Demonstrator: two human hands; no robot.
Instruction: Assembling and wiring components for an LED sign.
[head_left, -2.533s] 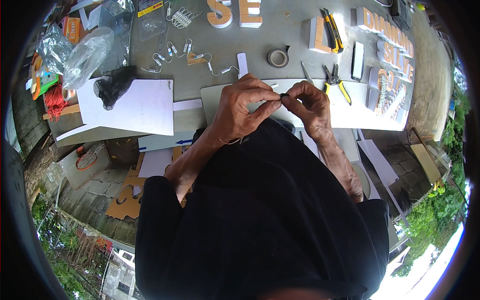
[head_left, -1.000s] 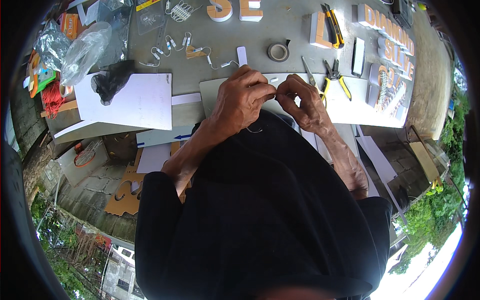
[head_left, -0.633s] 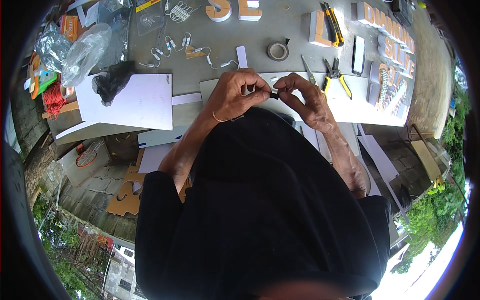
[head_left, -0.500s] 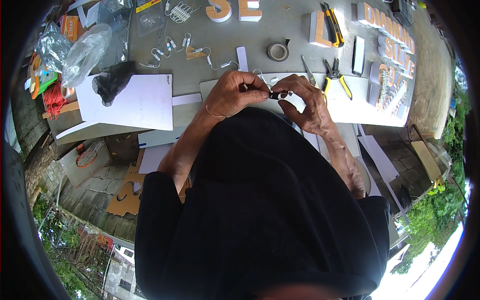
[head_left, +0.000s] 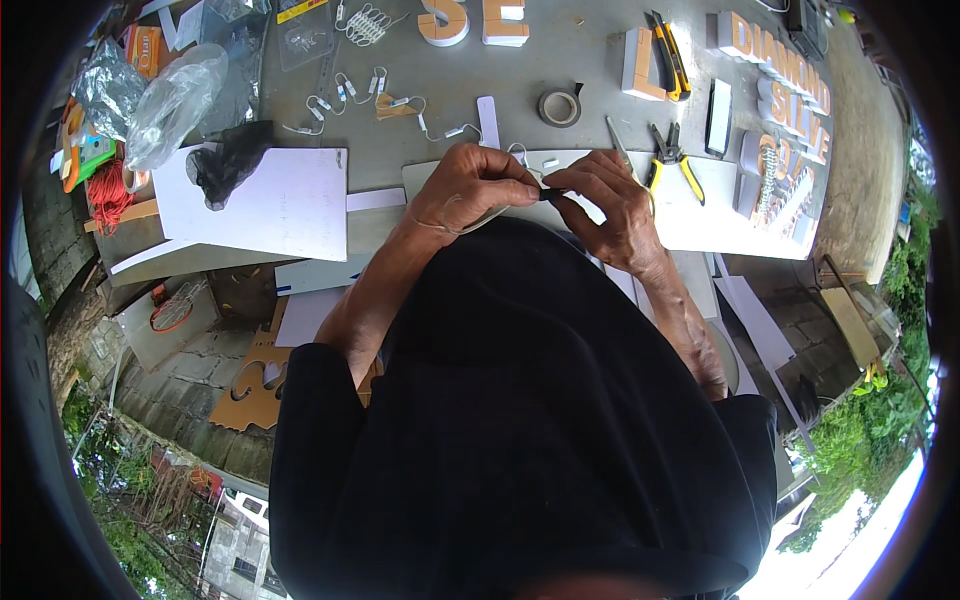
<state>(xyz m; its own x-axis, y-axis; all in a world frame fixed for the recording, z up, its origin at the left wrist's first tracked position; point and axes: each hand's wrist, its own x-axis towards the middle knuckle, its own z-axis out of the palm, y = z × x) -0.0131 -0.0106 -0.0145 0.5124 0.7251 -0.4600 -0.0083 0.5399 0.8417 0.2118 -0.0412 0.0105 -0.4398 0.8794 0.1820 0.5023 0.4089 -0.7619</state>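
Observation:
My left hand [head_left: 468,192] and my right hand [head_left: 617,212] meet above the table's near edge, fingertips almost touching. Both pinch a small piece of black tape [head_left: 546,194], mostly covered by the fingers. A thin pale wire [head_left: 478,226] loops from the left fingers back across that wrist. Just beyond the fingertips, a white wire [head_left: 520,149] curls near a small white module [head_left: 551,163]. Farther off lies a roll of dark tape [head_left: 559,105] with its end loose. A string of white LED modules [head_left: 343,98] stretches to the left.
Yellow-handled pliers [head_left: 672,165], scissors [head_left: 619,140] and a utility knife [head_left: 672,58] lie to the right. Block letters [head_left: 775,60] stand at the far right. White sheets [head_left: 280,215], clear plastic bags [head_left: 175,105] and red cord [head_left: 108,200] occupy the left.
My right fingers have closed in around the black tape, which shows less now. The wire at my left wrist has shifted and hangs in a wider loop.

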